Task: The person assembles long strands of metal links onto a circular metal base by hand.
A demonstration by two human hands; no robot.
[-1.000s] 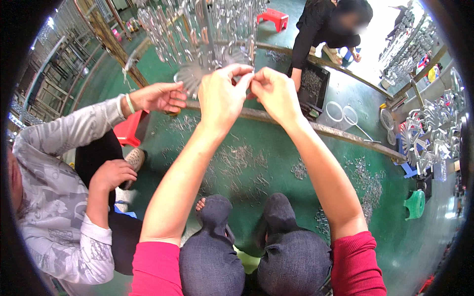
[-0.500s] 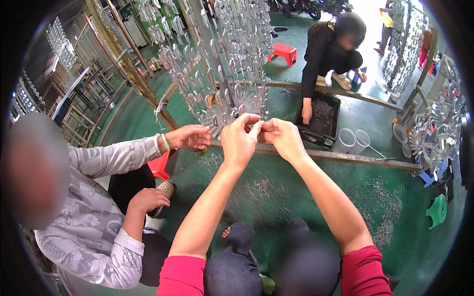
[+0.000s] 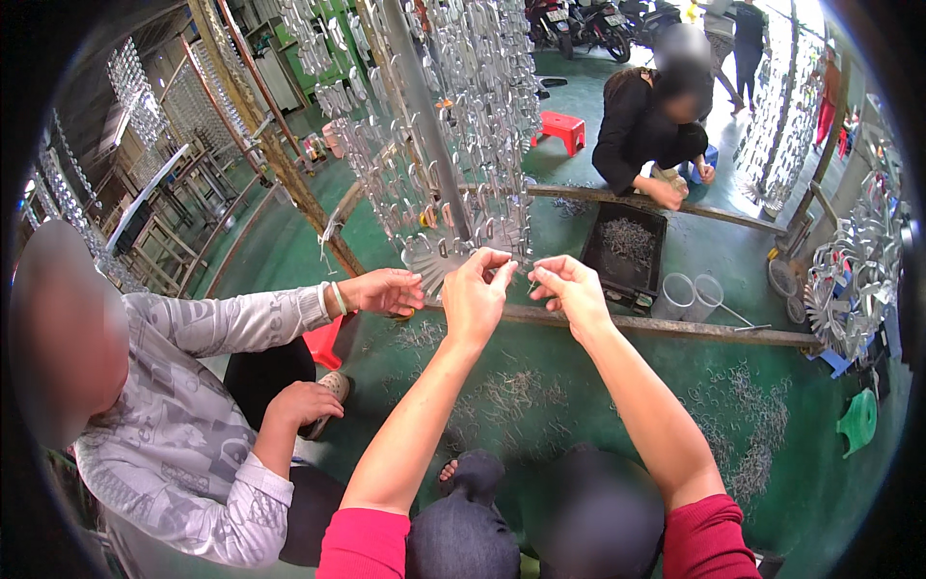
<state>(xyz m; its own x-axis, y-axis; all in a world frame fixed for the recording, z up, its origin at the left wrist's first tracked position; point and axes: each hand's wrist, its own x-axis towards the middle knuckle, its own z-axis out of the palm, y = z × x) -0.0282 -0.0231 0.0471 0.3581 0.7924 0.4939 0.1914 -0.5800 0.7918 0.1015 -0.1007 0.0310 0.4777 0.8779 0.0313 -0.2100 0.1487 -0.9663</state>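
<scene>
A low red plastic stool (image 3: 560,124) stands at one o'clock, with parked motorcycles (image 3: 606,37) beyond it. Two clear round plastic tubs (image 3: 674,297) sit side by side at three o'clock; a green plastic stool (image 3: 857,421) is near four.

small thin metallic piece (image 3: 532,286) | slanted | pinched, between hands (image 3: 579,296)

The head-worn fisheye camera looks forward and down past both nearby hands (image 3: 475,297) to the green floor (image 3: 577,415).
</scene>
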